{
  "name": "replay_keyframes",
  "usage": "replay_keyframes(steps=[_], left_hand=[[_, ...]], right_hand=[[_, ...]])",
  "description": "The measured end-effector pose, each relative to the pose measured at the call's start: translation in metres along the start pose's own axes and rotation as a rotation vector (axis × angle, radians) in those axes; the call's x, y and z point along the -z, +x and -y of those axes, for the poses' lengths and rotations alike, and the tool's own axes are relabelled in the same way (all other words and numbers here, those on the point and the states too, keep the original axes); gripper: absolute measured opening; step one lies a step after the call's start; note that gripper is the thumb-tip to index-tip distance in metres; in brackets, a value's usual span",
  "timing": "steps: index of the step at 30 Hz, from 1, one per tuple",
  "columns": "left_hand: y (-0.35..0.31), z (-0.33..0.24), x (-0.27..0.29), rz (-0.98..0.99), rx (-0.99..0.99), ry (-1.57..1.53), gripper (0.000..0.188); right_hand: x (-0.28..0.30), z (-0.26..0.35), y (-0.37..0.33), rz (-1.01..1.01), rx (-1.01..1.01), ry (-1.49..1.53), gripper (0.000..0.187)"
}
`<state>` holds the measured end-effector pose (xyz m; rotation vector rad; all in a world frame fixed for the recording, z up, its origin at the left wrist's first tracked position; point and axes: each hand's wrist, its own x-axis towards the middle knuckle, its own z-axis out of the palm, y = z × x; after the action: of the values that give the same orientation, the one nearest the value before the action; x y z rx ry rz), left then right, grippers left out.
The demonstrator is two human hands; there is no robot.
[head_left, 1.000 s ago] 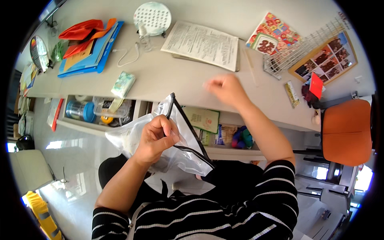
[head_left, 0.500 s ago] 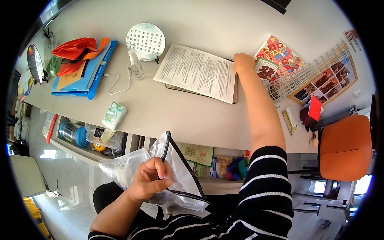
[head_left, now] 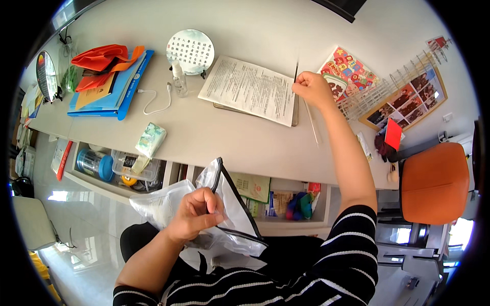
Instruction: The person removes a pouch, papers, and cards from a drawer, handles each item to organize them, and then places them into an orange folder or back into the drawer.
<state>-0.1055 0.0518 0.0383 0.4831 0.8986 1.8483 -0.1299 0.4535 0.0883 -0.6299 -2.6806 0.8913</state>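
Observation:
My left hand is closed on the rim of a translucent zip bag with a black zipper edge, over my lap. The bag's mouth gapes toward the desk; what lies inside is hard to make out. My right hand is raised over the right part of the desk, its fingers pinched on a long thin stick. Its upper end is dark, its lower part pale; whether this is one piece, the fingers hide. Just left of that hand lies an open booklet of printed pages on a dark-edged book.
On the desk stand a spray bottle, a round plaque, blue folders under an orange bag, a white cable and a tissue pack. Open drawers jut below. A wire rack and an orange chair are at right.
My right hand has come back from beyond the booklet's right side and lifted, with a thin stick now showing in its fingers. The left hand keeps its hold on the bag.

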Motion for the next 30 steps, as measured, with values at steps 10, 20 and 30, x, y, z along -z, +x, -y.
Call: replay_keyframes(steps=[10, 20, 30], left_hand=[[-0.039, 0.002, -0.013, 0.141, 0.01, 0.138, 0.021], [-0.113, 0.009, -0.009, 0.081, 0.203, 0.131, 0.02], [-0.149, -0.007, 0.0, 0.315, 0.103, 0.25, 0.015]], right_hand=[[-0.043, 0.082, -0.147, 0.451, -0.275, 0.775, 0.013], [-0.221, 0.197, -0.136, 0.566, 0.424, 0.119, 0.016], [-0.335, 0.228, -0.139, 0.732, 0.48, -0.132, 0.016]])
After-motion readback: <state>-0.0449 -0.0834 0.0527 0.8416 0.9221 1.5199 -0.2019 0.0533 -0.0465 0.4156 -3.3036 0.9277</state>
